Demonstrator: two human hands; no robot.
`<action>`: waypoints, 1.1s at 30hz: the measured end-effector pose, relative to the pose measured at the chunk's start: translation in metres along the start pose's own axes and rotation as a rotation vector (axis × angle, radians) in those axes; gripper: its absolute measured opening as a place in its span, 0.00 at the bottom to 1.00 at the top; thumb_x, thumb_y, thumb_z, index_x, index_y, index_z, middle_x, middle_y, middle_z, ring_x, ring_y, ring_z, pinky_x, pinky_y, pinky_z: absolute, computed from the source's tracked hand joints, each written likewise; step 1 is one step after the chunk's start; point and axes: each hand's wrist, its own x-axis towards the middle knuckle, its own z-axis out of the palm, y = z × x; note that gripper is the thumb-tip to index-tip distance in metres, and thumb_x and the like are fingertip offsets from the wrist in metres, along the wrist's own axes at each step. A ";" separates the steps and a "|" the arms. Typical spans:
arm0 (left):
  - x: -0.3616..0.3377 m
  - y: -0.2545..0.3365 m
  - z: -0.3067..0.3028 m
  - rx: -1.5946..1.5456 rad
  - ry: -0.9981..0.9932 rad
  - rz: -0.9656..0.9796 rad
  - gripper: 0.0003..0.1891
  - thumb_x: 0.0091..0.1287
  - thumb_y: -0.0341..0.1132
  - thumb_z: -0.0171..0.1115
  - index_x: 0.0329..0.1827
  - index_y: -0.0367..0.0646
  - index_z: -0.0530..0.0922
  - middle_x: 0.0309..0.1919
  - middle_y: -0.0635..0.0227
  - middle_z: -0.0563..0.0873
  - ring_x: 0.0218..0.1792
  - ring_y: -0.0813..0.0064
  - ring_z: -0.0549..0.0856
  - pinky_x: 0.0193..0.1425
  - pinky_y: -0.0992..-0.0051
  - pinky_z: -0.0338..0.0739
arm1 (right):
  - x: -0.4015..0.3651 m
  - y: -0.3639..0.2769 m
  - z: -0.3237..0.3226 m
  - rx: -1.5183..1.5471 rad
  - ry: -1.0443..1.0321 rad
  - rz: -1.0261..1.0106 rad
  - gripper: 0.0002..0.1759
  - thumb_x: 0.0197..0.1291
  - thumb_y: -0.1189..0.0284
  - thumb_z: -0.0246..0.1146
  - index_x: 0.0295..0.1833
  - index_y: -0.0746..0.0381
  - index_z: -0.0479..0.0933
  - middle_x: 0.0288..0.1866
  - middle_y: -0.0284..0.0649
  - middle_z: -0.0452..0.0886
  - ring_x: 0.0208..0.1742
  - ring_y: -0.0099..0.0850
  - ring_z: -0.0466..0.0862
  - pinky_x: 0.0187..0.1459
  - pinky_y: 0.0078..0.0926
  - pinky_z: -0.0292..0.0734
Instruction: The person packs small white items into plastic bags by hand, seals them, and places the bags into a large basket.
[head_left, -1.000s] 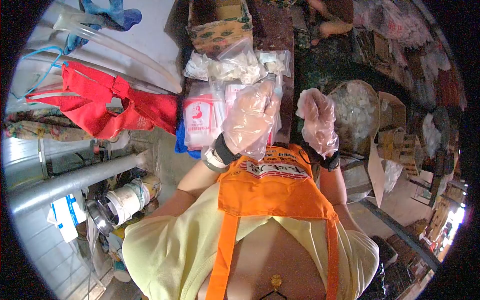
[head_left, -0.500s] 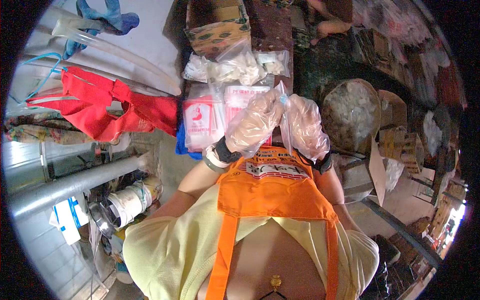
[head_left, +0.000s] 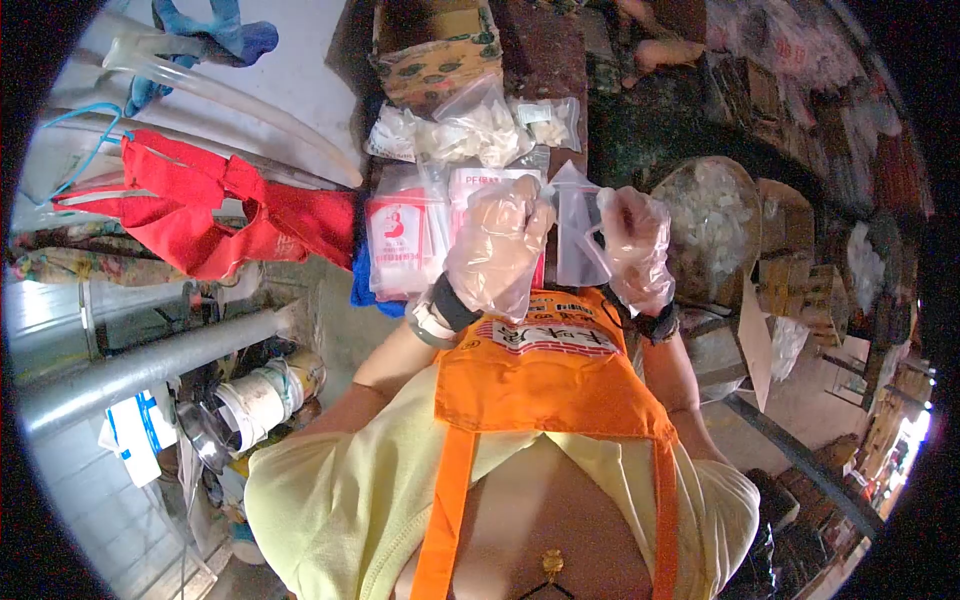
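One clear bag (head_left: 576,240): pinched at its edge by the right hand (head_left: 638,250)
Left hand (head_left: 497,248): fingers curled beside it; grip unclear

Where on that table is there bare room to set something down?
The dark tabletop shows a bare strip right of the cardboard box, beyond the bags of white pieces. Nearer the orange apron it is crowded: red-printed packets lie by the left hand; a clear bag is between it and the right hand.
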 end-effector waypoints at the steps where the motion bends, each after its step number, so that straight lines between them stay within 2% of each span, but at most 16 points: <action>1: -0.001 -0.005 -0.001 0.127 0.012 0.103 0.10 0.66 0.34 0.59 0.48 0.41 0.78 0.51 0.54 0.80 0.51 0.52 0.80 0.52 0.57 0.76 | 0.003 -0.004 -0.005 0.014 -0.040 0.048 0.12 0.59 0.70 0.66 0.47 0.63 0.79 0.37 0.42 0.79 0.39 0.43 0.80 0.39 0.41 0.73; 3: -0.002 -0.011 0.002 0.378 0.042 0.304 0.09 0.67 0.34 0.59 0.47 0.41 0.78 0.49 0.54 0.81 0.48 0.52 0.81 0.49 0.56 0.76 | 0.015 -0.021 -0.017 0.219 -0.115 0.192 0.09 0.60 0.70 0.65 0.43 0.61 0.78 0.30 0.41 0.79 0.33 0.43 0.80 0.34 0.41 0.74; 6: 0.010 -0.009 0.010 -0.007 0.044 -0.047 0.12 0.66 0.35 0.60 0.49 0.39 0.76 0.43 0.53 0.82 0.44 0.50 0.82 0.48 0.57 0.77 | 0.016 -0.033 0.001 0.304 -0.077 0.216 0.08 0.60 0.69 0.65 0.38 0.62 0.75 0.26 0.46 0.78 0.30 0.49 0.80 0.33 0.45 0.74; 9: 0.008 -0.025 0.034 0.214 0.317 0.369 0.14 0.66 0.38 0.61 0.48 0.38 0.76 0.37 0.50 0.82 0.40 0.45 0.82 0.49 0.56 0.77 | 0.018 -0.029 0.019 0.269 -0.104 0.181 0.09 0.61 0.69 0.64 0.38 0.63 0.75 0.27 0.52 0.78 0.32 0.53 0.80 0.35 0.48 0.74; 12: 0.011 -0.014 0.029 -0.075 0.007 -0.033 0.13 0.66 0.39 0.61 0.46 0.38 0.77 0.38 0.51 0.83 0.41 0.47 0.82 0.48 0.57 0.77 | 0.017 -0.026 0.032 0.283 -0.010 0.173 0.07 0.62 0.72 0.61 0.42 0.64 0.76 0.28 0.54 0.79 0.33 0.55 0.80 0.35 0.50 0.74; 15: 0.006 -0.024 0.054 0.030 0.083 -0.100 0.10 0.68 0.36 0.59 0.43 0.38 0.77 0.37 0.52 0.82 0.40 0.49 0.82 0.48 0.57 0.77 | 0.017 -0.026 0.045 0.173 0.169 0.050 0.07 0.62 0.76 0.58 0.46 0.65 0.75 0.30 0.52 0.79 0.33 0.53 0.80 0.36 0.48 0.74; 18: 0.003 -0.060 0.069 0.309 0.070 0.357 0.09 0.67 0.35 0.58 0.44 0.38 0.77 0.37 0.54 0.81 0.41 0.51 0.81 0.47 0.58 0.77 | 0.017 -0.014 0.046 0.398 0.089 0.199 0.10 0.62 0.78 0.56 0.49 0.66 0.74 0.34 0.50 0.80 0.34 0.51 0.80 0.39 0.45 0.75; 19: 0.002 -0.071 0.074 0.336 0.087 0.372 0.10 0.66 0.35 0.58 0.44 0.38 0.77 0.37 0.54 0.81 0.41 0.51 0.81 0.47 0.57 0.77 | 0.012 -0.004 0.047 -0.218 0.226 -0.118 0.13 0.61 0.80 0.55 0.51 0.64 0.74 0.35 0.46 0.82 0.34 0.49 0.80 0.39 0.40 0.77; 21: 0.001 -0.082 0.078 0.392 0.122 0.397 0.12 0.65 0.36 0.58 0.45 0.38 0.78 0.36 0.55 0.80 0.42 0.51 0.81 0.47 0.57 0.77 | 0.010 0.013 0.054 0.568 0.179 0.279 0.17 0.58 0.80 0.56 0.54 0.62 0.73 0.47 0.46 0.81 0.39 0.45 0.80 0.42 0.40 0.76; 24: 0.012 -0.084 0.080 0.195 0.151 -0.030 0.14 0.63 0.36 0.60 0.48 0.39 0.79 0.44 0.56 0.79 0.45 0.53 0.80 0.44 0.57 0.77 | 0.008 0.016 0.058 0.496 0.172 0.364 0.19 0.61 0.77 0.58 0.59 0.62 0.72 0.45 0.46 0.81 0.37 0.40 0.81 0.40 0.39 0.77; 26: 0.013 -0.096 0.086 0.407 0.255 0.157 0.16 0.63 0.35 0.63 0.51 0.38 0.77 0.45 0.52 0.78 0.37 0.52 0.81 0.39 0.59 0.77 | 0.005 0.022 0.066 0.209 0.241 0.250 0.20 0.65 0.75 0.57 0.63 0.61 0.70 0.41 0.45 0.82 0.33 0.36 0.81 0.37 0.38 0.78; 27: 0.017 -0.100 0.098 0.403 0.274 0.107 0.17 0.63 0.36 0.64 0.52 0.38 0.77 0.46 0.51 0.78 0.36 0.51 0.81 0.38 0.59 0.78 | -0.002 0.036 0.081 0.067 0.304 0.133 0.20 0.68 0.74 0.55 0.64 0.60 0.69 0.37 0.44 0.82 0.30 0.34 0.81 0.35 0.37 0.78; 29: 0.020 -0.061 0.061 0.449 -0.064 0.050 0.21 0.68 0.43 0.63 0.58 0.40 0.76 0.45 0.51 0.81 0.34 0.56 0.85 0.37 0.63 0.81 | 0.000 0.030 0.082 0.281 0.343 0.176 0.20 0.72 0.72 0.53 0.67 0.59 0.68 0.36 0.44 0.83 0.29 0.31 0.82 0.34 0.35 0.79; 31: 0.020 -0.055 0.066 -0.695 -0.297 -0.431 0.21 0.72 0.47 0.60 0.59 0.41 0.76 0.41 0.55 0.83 0.35 0.61 0.86 0.37 0.67 0.82 | 0.016 -0.004 0.063 0.990 0.274 0.490 0.20 0.74 0.71 0.51 0.69 0.59 0.67 0.38 0.45 0.84 0.30 0.29 0.83 0.34 0.35 0.81; 32: 0.023 -0.051 0.069 -1.275 -0.400 -0.659 0.22 0.73 0.49 0.58 0.60 0.42 0.76 0.39 0.57 0.85 0.36 0.64 0.87 0.37 0.68 0.83 | 0.015 -0.001 0.067 0.923 0.250 0.481 0.20 0.74 0.71 0.50 0.69 0.60 0.67 0.39 0.46 0.84 0.31 0.29 0.84 0.35 0.35 0.81; 33: 0.027 -0.056 0.084 -1.444 -0.475 -0.683 0.21 0.77 0.50 0.52 0.56 0.39 0.76 0.33 0.61 0.86 0.35 0.71 0.87 0.38 0.72 0.82 | 0.010 0.006 0.075 0.857 0.226 0.472 0.20 0.75 0.70 0.50 0.68 0.61 0.67 0.40 0.47 0.85 0.32 0.30 0.84 0.37 0.35 0.82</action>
